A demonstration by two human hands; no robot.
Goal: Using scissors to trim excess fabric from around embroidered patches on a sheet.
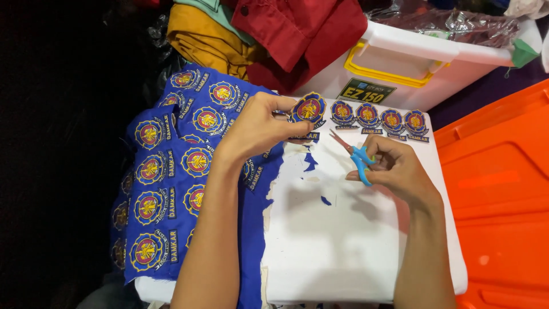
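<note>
A round embroidered patch (pixel 309 109), blue-rimmed with a red and yellow centre, is pinched between the fingers (pixel 289 129) of the left hand (pixel 257 129) at the far middle of the white bench (pixel 343 240). The fingers are closed on its left edge, and the patch is held just left of a row of four cut-out patches (pixel 378 121) laid along the far edge. A small pair of scissors (pixel 354 155) with blue handles is held in the right hand (pixel 394 169), the fingers curled through and around the handles; the blades are slightly parted and pointed far-left towards the held patch. A blue cloth sheet (pixel 171 183) of uncut patches is draped over the left side of the bench. Small blue scraps (pixel 310 162) are scattered between the hands. A white storage box (pixel 423 63) with a yellow latch is set beyond the bench, and an orange lid (pixel 503 189) is seen at the right.
</note>
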